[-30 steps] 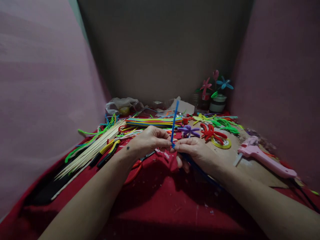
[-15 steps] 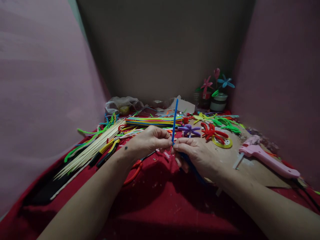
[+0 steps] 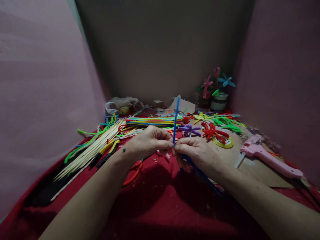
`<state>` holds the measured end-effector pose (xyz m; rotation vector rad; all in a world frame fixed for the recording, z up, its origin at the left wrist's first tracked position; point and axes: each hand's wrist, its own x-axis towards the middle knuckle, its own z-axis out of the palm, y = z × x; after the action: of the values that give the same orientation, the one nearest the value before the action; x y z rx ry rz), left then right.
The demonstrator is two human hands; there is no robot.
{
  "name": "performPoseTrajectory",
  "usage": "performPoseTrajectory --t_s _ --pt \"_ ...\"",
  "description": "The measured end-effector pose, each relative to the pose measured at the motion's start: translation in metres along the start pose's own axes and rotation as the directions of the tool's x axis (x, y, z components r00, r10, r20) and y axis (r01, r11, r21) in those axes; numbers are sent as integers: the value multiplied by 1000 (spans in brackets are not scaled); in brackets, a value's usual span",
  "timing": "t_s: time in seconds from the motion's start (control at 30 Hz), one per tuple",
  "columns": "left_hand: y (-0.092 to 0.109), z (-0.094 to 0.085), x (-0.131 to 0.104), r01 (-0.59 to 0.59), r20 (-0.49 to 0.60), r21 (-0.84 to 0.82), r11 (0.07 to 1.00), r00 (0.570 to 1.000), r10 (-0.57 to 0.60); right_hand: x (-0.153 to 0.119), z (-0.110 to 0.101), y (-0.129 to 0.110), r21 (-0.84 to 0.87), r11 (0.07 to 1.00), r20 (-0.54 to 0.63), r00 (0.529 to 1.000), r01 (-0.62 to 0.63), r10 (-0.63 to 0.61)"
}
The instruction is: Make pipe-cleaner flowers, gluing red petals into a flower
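A blue pipe cleaner stands nearly upright between my two hands, above the red cloth. My left hand pinches it near its lower end with thumb and fingertips. My right hand pinches at the same spot, fingertips almost touching those of the left. More blue pipe cleaner runs from under my right hand down along the wrist. A purple pipe-cleaner flower lies just beyond my right hand, beside a red one.
Wooden sticks, yellow-black pliers and red-handled pliers lie left. Bundled pipe cleaners lie behind. At right are a yellow tape roll, a pink glue gun and a pot near pipe-cleaner flowers.
The upright blue piece has shifted slightly right. More of the blue length beneath my right hand now shows along the wrist. Both hands keep their pinch.
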<state>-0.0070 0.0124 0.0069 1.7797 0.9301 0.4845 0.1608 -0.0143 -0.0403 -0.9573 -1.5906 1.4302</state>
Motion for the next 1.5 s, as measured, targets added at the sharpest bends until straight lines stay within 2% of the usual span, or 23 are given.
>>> performPoseTrajectory --t_s 0.17,0.23,0.33,0.4,0.5,0.57,0.63,0.77,0.9,1.0,1.07,1.13,1.2,1.3,1.37,1.5 --pt "-1 8 1 25 5 -15 1000 1000 -25 -2 3 1 -179 981 -92 992 71 -88" --pt "-4 9 2 27 -7 1 1000 1000 -27 -3 5 2 -315 936 -123 971 158 -205" --pt "-9 7 4 24 -8 -16 1000 1000 -24 -4 6 3 -493 824 -137 910 280 -391" --pt "-8 3 4 20 3 -35 999 1000 -20 -4 6 2 -466 843 -137 919 269 -369" --pt "-5 -2 3 -2 34 -31 1000 999 4 -2 5 0 -175 976 -69 987 133 -147" --pt "-2 -4 2 -15 58 -9 1000 998 16 -1 3 0 0 1000 1 1000 31 -31" --pt "-1 -3 1 -22 72 10 1000 997 21 0 2 0 52 998 32 999 -21 19" --pt "0 2 2 -8 50 25 1000 999 7 0 0 1 -24 1000 11 1000 -17 17" --pt "-3 9 3 11 -41 101 995 999 -7 -1 0 1 -162 986 -65 997 30 -41" --pt "-7 14 6 27 -90 133 991 996 -15 -2 3 1 -338 937 -129 981 93 -144" --pt "-8 16 8 47 -114 140 989 993 -31 -2 5 2 -478 866 -169 952 147 -255" --pt "-8 16 8 69 -135 137 988 990 -50 -2 6 2 -548 820 -179 934 165 -308" --pt "-7 11 7 59 -107 113 992 993 -47 -2 6 0 -460 878 -156 961 133 -228" --pt "-4 1 4 6 5 39 999 1000 -6 -2 3 -4 -167 985 -30 999 33 -38" --pt "-4 -4 3 -8 41 17 1000 999 7 -2 0 -6 -47 999 23 1000 5 -4" --pt "-5 -3 2 -24 49 34 999 999 23 -1 -2 -5 3 1000 38 999 3 -3"
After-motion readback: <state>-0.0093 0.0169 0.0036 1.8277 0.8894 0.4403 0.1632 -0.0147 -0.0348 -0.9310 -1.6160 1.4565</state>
